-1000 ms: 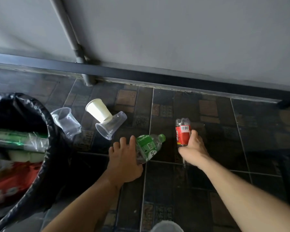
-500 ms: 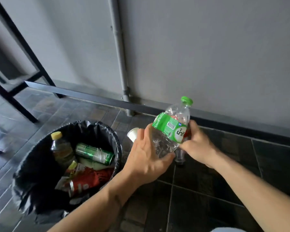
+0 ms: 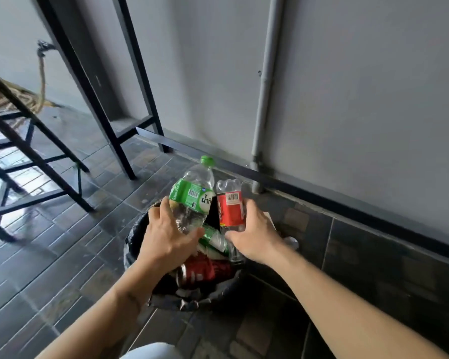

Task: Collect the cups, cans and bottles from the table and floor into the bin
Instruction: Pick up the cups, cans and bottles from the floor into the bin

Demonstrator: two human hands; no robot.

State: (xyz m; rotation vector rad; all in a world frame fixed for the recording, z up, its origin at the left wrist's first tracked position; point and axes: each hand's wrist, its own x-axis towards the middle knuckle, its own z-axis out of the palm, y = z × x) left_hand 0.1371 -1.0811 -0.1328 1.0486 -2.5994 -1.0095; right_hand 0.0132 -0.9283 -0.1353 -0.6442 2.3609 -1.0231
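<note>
Two bottles gripped over bin [image 3: 138,244] of cans, green-label bottle [image 3: 192,196] in left hand [image 3: 166,239], red-label bottle [image 3: 230,207] in right hand [image 3: 254,237]

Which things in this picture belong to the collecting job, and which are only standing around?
Belong to the job:
- green-label bottle, held by the left hand
- red-label bottle, held by the right hand
- bin with black liner
- red can already inside

Just around:
- black metal frame legs
- grey pipe on the wall
- rope
</note>
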